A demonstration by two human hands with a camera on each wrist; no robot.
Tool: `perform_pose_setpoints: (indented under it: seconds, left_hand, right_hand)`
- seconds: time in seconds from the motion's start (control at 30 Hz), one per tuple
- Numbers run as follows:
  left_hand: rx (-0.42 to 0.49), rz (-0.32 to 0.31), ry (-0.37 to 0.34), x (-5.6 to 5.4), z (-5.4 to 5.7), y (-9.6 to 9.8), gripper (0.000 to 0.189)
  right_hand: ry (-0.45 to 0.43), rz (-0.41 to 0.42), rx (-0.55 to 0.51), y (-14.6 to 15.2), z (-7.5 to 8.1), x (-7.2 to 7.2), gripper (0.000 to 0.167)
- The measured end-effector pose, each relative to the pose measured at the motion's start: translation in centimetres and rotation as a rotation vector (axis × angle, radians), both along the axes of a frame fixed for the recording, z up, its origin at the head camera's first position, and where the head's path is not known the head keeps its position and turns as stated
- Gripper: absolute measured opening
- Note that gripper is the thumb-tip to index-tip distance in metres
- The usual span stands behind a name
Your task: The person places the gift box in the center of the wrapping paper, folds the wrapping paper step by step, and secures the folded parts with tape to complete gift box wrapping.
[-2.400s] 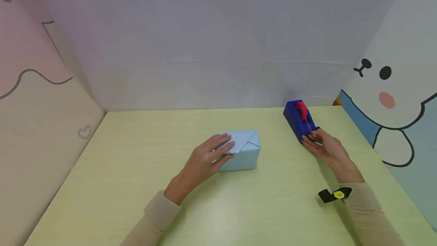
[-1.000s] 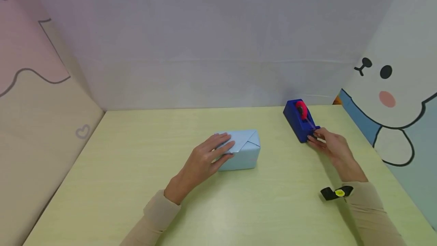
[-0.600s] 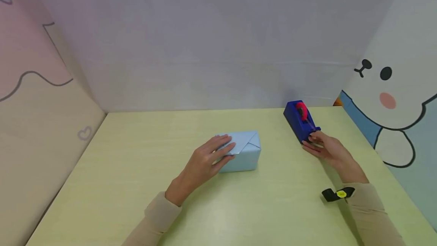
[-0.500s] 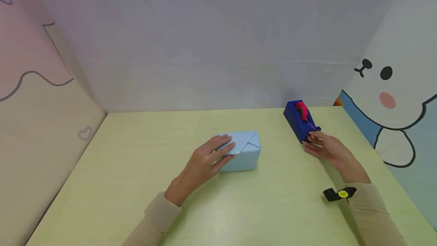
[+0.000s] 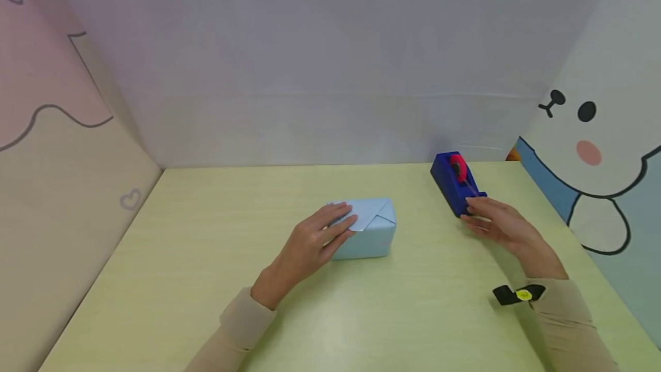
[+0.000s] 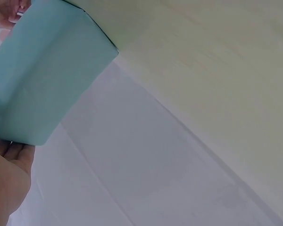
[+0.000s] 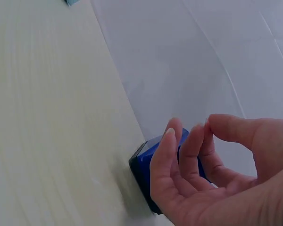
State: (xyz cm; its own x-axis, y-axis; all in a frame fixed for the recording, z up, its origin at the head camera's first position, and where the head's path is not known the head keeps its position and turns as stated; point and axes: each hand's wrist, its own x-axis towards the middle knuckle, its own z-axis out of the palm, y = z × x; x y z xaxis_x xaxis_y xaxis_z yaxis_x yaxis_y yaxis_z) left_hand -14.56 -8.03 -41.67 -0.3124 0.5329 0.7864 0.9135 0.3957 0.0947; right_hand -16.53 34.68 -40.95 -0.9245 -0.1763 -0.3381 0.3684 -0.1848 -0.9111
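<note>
In the head view, my left hand (image 5: 304, 243) lies over the left end of a box wrapped in light blue paper (image 5: 369, 240), holding it with fingers on top and down the near side. The left wrist view shows the box (image 6: 52, 70) from its far side, with bent fingers at its end. At the right, my right hand (image 5: 508, 225) is at the front of a blue tape dispenser (image 5: 448, 185) with a red-cored roll (image 5: 458, 167). The right wrist view has thumb and a fingertip meeting in a pinch; the tape between them barely shows. The dispenser (image 7: 144, 174) is partly hidden behind the fingers.
Both things stand on a pale yellow-green table (image 5: 206, 217). A light grey sheet (image 5: 310, 73) rises behind its back edge, with printed side panels left and right. A black strap end with a yellow tag (image 5: 518, 294) sticks out at the right cuff.
My right wrist has shifted slightly rightward and turned, while its fingertips stay at the dispenser's front. My left hand, the box and the dispenser keep their places.
</note>
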Motion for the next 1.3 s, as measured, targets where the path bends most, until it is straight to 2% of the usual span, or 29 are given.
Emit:
perform_pose_setpoints:
  seconds: [0.2, 0.37, 0.5, 0.8, 1.07, 1.3]
  left_hand:
    - [0.002, -0.001, -0.005, 0.0, -0.1, -0.1, 0.029]
    - [0.005, 0.001, -0.019, 0.0, 0.0, -0.1, 0.032]
    - [0.009, 0.002, -0.029, 0.1, 0.2, 0.0, 0.029]
    - [0.013, 0.003, -0.032, 0.3, 0.3, 0.0, 0.030]
    - [0.008, 0.008, -0.022, 0.3, 0.3, 0.0, 0.030]
    - [0.005, 0.007, -0.011, 0.2, 0.3, 0.0, 0.030]
  right_hand:
    - [0.050, 0.002, 0.010, -0.5, 0.3, 0.3, 0.012]
    - [0.064, -0.014, 0.102, -1.1, 0.7, 0.4, 0.003]
    - [0.086, -0.016, 0.171, -1.7, 1.1, 0.5, 0.004]
    - [0.126, -0.012, 0.221, -3.0, 1.8, 1.1, 0.002]
    - [0.116, -0.043, 0.350, -4.0, 2.1, 1.0, 0.026]
    - [0.152, -0.063, 0.267, -4.5, 2.4, 1.4, 0.003]
